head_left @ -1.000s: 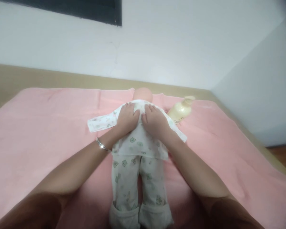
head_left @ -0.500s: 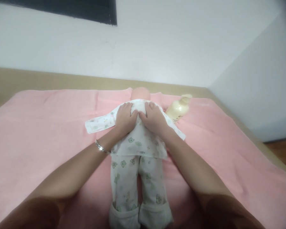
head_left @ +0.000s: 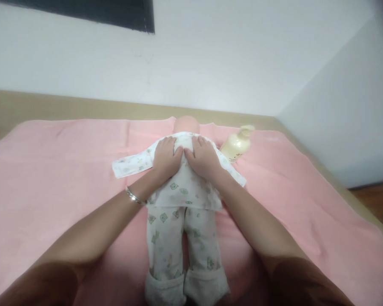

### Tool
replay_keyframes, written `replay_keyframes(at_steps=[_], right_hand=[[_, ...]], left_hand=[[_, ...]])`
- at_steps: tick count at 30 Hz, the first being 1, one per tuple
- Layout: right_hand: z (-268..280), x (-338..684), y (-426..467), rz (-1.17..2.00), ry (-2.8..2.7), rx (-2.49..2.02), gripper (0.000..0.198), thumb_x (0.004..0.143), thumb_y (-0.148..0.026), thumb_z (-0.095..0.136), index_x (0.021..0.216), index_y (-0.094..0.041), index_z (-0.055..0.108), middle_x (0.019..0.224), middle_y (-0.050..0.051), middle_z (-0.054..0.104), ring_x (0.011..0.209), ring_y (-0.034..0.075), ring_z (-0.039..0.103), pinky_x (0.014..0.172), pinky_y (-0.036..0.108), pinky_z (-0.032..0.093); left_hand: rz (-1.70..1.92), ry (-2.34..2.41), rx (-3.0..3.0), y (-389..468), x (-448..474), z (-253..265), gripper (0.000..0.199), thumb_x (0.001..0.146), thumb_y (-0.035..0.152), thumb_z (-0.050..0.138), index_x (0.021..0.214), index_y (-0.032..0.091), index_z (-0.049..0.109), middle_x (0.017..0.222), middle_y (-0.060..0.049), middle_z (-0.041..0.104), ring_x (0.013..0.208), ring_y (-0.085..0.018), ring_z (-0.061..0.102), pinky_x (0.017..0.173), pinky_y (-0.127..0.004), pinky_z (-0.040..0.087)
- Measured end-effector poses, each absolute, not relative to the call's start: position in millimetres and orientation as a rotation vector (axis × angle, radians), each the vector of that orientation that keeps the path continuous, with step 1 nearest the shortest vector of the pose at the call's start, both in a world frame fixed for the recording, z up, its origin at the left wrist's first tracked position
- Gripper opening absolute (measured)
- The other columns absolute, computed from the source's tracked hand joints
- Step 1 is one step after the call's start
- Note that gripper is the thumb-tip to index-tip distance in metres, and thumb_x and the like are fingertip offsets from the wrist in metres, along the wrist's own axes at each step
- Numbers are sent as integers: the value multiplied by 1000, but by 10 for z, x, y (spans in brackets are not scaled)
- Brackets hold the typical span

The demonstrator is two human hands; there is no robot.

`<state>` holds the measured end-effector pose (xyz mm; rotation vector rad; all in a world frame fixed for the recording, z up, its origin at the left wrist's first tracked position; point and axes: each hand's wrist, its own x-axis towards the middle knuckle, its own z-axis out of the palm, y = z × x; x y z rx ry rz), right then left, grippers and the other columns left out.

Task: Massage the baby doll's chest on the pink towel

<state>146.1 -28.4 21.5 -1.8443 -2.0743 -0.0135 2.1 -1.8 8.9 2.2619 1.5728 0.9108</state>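
A baby doll [head_left: 185,178] lies face down, dressed in a white printed top and matching trousers [head_left: 167,242] with turned-up cuffs. Its bare head [head_left: 187,124] points away from me. My left hand [head_left: 167,159] rests flat on the left side of its upper back, fingers stretched out. On the right side of the back lies my right hand [head_left: 204,159], also flat, its thumb close to the left thumb. The doll's sleeves spread out to both sides. Near the right sleeve, a cream pump bottle [head_left: 238,145] leans over to the right.
A pink blanket [head_left: 67,170] lies under the doll, over a tan surface [head_left: 51,104] that shows at the back and right edges. White walls [head_left: 210,63] rise behind and to the right. A dark panel [head_left: 115,15] is at the upper left.
Both hands stay on the doll's back with hardly any movement. The whole view has shifted slightly, so everything appears a little farther left.
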Motion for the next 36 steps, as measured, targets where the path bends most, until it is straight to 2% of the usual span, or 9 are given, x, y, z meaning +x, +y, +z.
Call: replay_keyframes(at_steps=[6, 13, 17, 20, 22, 24, 27, 32, 36], right_hand=[[252, 1508, -268, 63, -2112, -1833, 56, 101, -36, 36, 144, -1, 46, 147, 24, 51, 137, 36, 47, 116, 50, 34], [332, 1395, -414, -49, -2140, -1867, 47, 102, -32, 32, 130, -3, 57, 127, 24, 64, 121, 36, 57, 107, 51, 43], [315, 1207, -659, -270, -2186, -1819, 48, 101, -25, 34, 136, 3, 53, 136, 29, 59, 129, 38, 53, 112, 51, 40], [311, 1163, -704, -292, -2218, -1781, 50, 99, -18, 34, 142, 4, 49, 143, 27, 56, 137, 36, 50, 118, 48, 36], [319, 1217, -621, -174, -2186, -1790, 50, 101, -19, 32, 143, 3, 49, 144, 24, 56, 139, 34, 48, 120, 45, 35], [323, 1311, -484, -23, -2105, -1841, 51, 103, -26, 32, 141, 2, 50, 145, 24, 55, 139, 34, 48, 119, 45, 37], [310, 1433, -310, 90, -2010, -1923, 52, 103, -34, 34, 136, 2, 52, 142, 26, 57, 135, 36, 51, 113, 48, 41], [386, 1417, -393, -23, -2091, -1929, 43, 103, -32, 34, 123, -3, 58, 128, 24, 64, 121, 34, 58, 106, 46, 44], [614, 1351, -625, 42, -2212, -1855, 32, 100, -28, 35, 109, -15, 63, 104, 13, 70, 99, 29, 65, 87, 40, 52]], left_hand=[[960, 1499, 2469, -212, 76, 115, 33, 94, 17, 33, 99, 16, 66, 115, -14, 69, 118, -29, 61, 113, -49, 46], [861, 1505, 2269, -116, 11, 193, 33, 93, 21, 36, 108, 16, 65, 130, -13, 66, 133, -30, 53, 119, -50, 42], [837, 1498, 2212, 50, -72, 195, 27, 94, 26, 36, 93, 19, 62, 112, -12, 70, 112, -28, 61, 107, -48, 49], [811, 1519, 2269, 90, -83, 194, 28, 95, 25, 32, 86, 20, 58, 99, -13, 68, 98, -28, 62, 99, -49, 52], [764, 1543, 2360, 41, -54, 195, 31, 95, 22, 30, 94, 17, 61, 103, -16, 68, 104, -30, 61, 101, -52, 50], [750, 1557, 2440, -66, -3, 192, 37, 95, 19, 30, 110, 9, 62, 118, -21, 66, 117, -33, 59, 109, -53, 45], [831, 1517, 2502, -250, 76, 174, 46, 97, 19, 30, 131, 0, 55, 138, -26, 57, 135, -35, 50, 120, -53, 35], [840, 1479, 2396, -216, 63, 129, 49, 96, 22, 30, 133, 3, 58, 143, -22, 56, 140, -34, 47, 123, -53, 32], [895, 1486, 2175, 31, -42, 67, 51, 96, 25, 28, 133, 9, 58, 145, -16, 57, 139, -29, 49, 124, -52, 32]])
